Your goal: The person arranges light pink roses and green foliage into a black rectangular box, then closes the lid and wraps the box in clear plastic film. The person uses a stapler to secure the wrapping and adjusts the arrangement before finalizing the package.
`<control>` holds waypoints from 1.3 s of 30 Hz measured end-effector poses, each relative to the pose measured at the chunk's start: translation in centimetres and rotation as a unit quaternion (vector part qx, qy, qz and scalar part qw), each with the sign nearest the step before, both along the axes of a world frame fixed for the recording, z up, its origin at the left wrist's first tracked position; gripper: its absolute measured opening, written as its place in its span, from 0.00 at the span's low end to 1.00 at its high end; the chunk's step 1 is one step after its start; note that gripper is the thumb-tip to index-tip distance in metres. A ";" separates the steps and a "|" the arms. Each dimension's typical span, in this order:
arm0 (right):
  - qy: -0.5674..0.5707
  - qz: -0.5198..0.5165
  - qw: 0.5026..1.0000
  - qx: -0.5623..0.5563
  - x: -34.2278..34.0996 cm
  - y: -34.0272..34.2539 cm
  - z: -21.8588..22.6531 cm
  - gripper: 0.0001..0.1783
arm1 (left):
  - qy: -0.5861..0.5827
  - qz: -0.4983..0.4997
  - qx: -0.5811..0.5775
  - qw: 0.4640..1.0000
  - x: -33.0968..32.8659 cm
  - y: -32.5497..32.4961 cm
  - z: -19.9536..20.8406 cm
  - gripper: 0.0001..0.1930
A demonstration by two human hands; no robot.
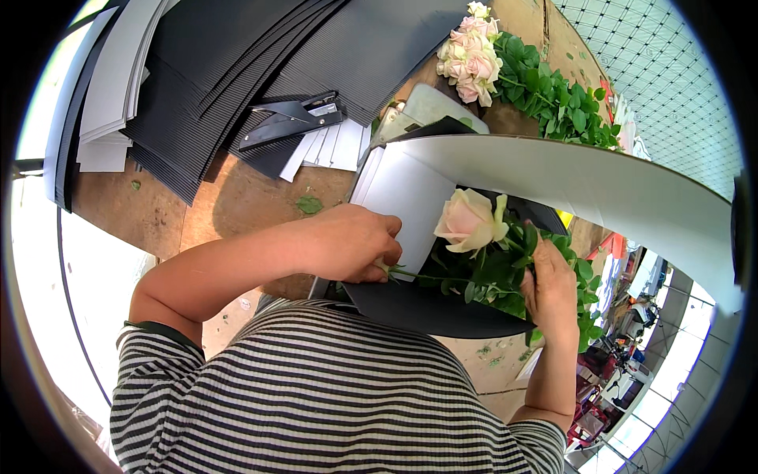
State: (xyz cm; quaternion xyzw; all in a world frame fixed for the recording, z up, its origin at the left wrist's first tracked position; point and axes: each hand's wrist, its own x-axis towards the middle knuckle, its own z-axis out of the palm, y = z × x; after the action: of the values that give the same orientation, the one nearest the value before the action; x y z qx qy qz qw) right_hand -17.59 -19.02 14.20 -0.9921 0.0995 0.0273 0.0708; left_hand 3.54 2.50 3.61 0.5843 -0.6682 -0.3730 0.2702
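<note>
A pale pink rose (467, 221) with dark green leaves lies over an open sheet of black corrugated wrap (430, 308). My right hand (550, 280) is closed around its leafy stems, with the foliage partly hiding the fingers. My left hand (351, 243) is closed, fingertips pinching the left end of a thin green rose stem (407, 274). A small pale green bit shows under those fingers; its shape is mostly hidden. White board (410, 178) stands behind the rose, and a tall curved white panel (553, 170) arches over to the right.
Black corrugated sheets (213, 71) and white sheets (118, 71) are stacked at the far left. A black stapler (292, 122) rests on them beside white paper strips (328, 148). Farther back lies a bunch of pale pink roses (474, 59). Loose leaves dot the wooden table (260, 205).
</note>
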 end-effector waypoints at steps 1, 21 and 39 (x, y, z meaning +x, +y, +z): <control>0.001 0.010 1.000 0.029 0.4 0.1 -1.6 0.34 | 0.008 -0.002 0.022 1.000 0.1 0.2 0.2 0.12; 0.164 0.050 0.948 0.267 1.4 0.6 -8.2 0.18 | 0.075 -0.003 0.116 0.990 1.2 2.3 0.1 0.14; -0.011 0.023 0.944 0.330 6.6 1.7 -4.1 0.12 | -0.137 -0.034 -0.113 0.983 0.2 -0.1 0.0 0.10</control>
State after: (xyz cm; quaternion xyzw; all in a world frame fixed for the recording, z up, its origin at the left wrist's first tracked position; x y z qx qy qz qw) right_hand -11.01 -17.36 10.13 -0.9155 0.0612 0.0495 0.3945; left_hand 3.70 2.40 3.58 0.5727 -0.7563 -0.2201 0.2273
